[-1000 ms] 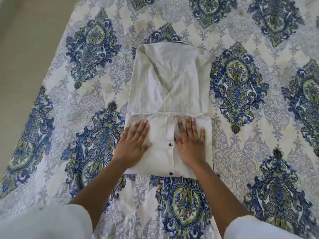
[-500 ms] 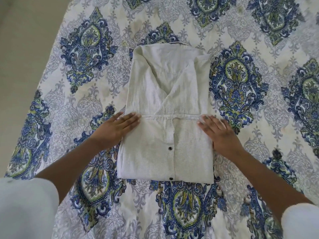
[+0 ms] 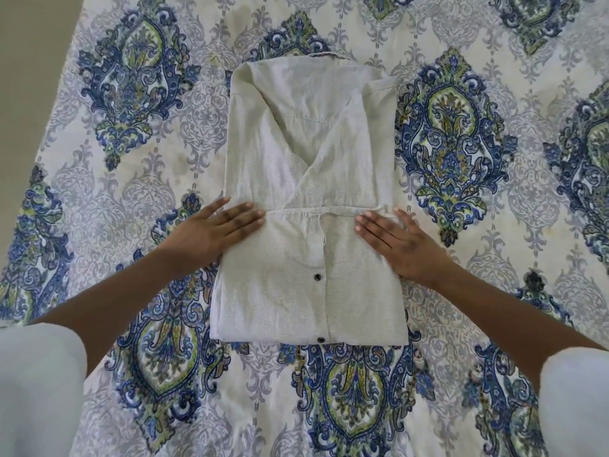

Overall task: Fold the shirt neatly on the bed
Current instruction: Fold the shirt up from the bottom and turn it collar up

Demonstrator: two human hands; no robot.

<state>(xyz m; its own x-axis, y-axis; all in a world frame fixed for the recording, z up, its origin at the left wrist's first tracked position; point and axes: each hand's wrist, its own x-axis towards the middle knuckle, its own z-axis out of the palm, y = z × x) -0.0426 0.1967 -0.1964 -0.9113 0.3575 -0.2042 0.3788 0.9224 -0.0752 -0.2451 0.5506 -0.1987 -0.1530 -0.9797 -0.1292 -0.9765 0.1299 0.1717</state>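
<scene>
– Left hand point(image 3: 211, 234) first: how does it lie?
– Flat, palm down, fingers straight and close together, pointing toward 2 o'clock. It rests on the shirt point(image 3: 296, 153) at the shirt's 9 o'clock edge, with the fingertips at the top corner of the turned-up lower panel. It grips nothing.
– And the right hand point(image 3: 395, 245)?
– Much the same at 3 o'clock. It is spread flat and presses on the panel's right side, fingers pointing toward 10 o'clock, and it holds nothing either.
– Where is the shirt?
– It lies in the middle of the view on the bed point(image 3: 99, 209). It is a pale off-white rectangle with the collar end at 12 o'clock. The sides are folded in and cross in a V, and the lower end is turned up over them from 6 o'clock. Two dark buttons sit on the placket, one button point(image 3: 317, 276) mid-panel and the other button point(image 3: 320, 340) at the near fold.
– What about the surface and the room?
– The bedspread point(image 3: 494, 258) is white with grey scrollwork and large blue-and-green medallions. A plain beige strip point(image 3: 29, 77) shows beyond the bed's edge at 10 o'clock. A white sleeve point(image 3: 36, 384) fills 7 o'clock and a second sleeve point(image 3: 576, 400) fills 5 o'clock.
– What differs from before?
– Half a second ago both hands sat further out, the right one almost wholly on the bedspread. Now both reach further in over the cloth. A second ago they lay side by side in the middle of the panel. The shirt keeps the same fold and the same place.
</scene>
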